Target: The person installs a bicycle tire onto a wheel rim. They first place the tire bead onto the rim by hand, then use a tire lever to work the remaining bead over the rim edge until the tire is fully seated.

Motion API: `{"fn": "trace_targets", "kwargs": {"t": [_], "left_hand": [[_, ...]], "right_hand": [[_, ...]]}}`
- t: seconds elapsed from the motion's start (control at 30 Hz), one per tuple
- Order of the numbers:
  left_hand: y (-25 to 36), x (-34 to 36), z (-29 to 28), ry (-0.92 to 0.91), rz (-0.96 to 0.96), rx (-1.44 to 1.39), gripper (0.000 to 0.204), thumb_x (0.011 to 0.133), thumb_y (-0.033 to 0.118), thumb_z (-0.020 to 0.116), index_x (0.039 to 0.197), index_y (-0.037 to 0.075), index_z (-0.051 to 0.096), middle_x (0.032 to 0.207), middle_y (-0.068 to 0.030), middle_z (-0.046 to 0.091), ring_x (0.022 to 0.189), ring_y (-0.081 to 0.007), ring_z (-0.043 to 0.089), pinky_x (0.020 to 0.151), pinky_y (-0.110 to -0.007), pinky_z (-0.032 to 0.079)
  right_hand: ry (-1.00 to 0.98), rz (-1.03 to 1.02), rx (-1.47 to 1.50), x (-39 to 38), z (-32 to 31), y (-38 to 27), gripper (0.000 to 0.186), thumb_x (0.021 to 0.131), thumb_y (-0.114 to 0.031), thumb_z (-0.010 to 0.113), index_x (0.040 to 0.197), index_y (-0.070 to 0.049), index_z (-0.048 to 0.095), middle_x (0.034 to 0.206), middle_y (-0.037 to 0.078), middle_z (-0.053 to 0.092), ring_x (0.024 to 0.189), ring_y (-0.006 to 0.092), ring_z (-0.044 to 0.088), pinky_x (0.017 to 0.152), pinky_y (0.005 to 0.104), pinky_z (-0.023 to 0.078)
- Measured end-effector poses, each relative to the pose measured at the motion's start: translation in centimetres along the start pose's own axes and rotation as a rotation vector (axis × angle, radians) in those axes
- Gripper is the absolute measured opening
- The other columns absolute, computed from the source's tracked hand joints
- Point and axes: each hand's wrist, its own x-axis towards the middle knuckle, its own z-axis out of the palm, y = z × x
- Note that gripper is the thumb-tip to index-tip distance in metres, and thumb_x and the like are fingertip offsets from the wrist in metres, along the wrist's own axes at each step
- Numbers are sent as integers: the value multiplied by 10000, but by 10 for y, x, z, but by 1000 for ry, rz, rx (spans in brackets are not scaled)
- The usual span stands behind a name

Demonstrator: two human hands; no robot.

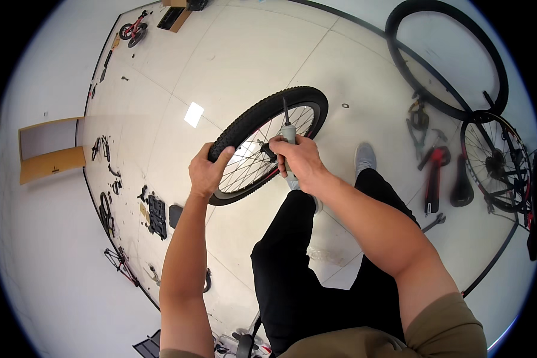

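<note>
A bicycle wheel (pixel 259 113) with a black knobbly tyre, silver spokes and a dark hub stands leaning in front of me, above my feet. My left hand (pixel 212 170) grips the tyre on its left side, fingers wrapped over it. My right hand (pixel 297 158) is closed around a pale grey cylindrical tool (pixel 288 132) with a thin black rod pointing up across the spokes toward the tyre. The far end of that rod lies against the dark tyre; whether it touches cannot be told.
At right lie a large loose tyre (pixel 400 53), another spoked wheel (pixel 495 161), a black saddle (pixel 462 182), red-black tool (pixel 435 179) and wrench (pixel 435 222). At left are a black tool case (pixel 157 218), cardboard (pixel 52 167) and bike parts. A small red bike (pixel 134 30) is farther off.
</note>
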Motion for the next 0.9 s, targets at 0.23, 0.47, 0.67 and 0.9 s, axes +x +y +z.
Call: {"fn": "trace_targets", "kwargs": {"t": [0.23, 0.47, 0.67, 0.9], "left_hand": [[-31, -4, 1, -26, -49, -207, 371, 820, 259, 838, 1063, 19, 696, 792, -99, 675, 732, -225, 643, 735, -348, 518], [-22, -11, 2, 40, 133, -126, 462, 841, 355, 863, 1116, 39, 670, 815, -112, 702, 745, -248, 680, 729, -357, 537], [1, -32, 15, 218, 237, -101, 525, 816, 413, 887, 1114, 45, 660, 814, -108, 701, 737, -239, 690, 710, -349, 553], [1, -55, 42, 380, 478, 59, 526, 724, 428, 934, 988, 56, 673, 812, -110, 716, 682, -303, 716, 616, -380, 571]], "right_hand": [[124, 117, 300, 7, 0, -3, 151, 913, -197, 669, 957, -60, 622, 788, 58, 591, 618, 151, 563, 520, 334, 458], [170, 66, 176, 9, 2, -3, 138, 926, -189, 683, 1003, -77, 660, 845, 28, 606, 667, 138, 567, 583, 312, 470], [213, -489, -356, 19, -1, 2, 222, 867, -114, 748, 1087, -91, 742, 1013, 35, 656, 812, 186, 642, 727, 314, 530], [100, -1012, -1070, -2, -4, -16, 397, 751, -137, 829, 1140, -196, 770, 1342, 59, 616, 1209, 272, 608, 954, 386, 563]]}}
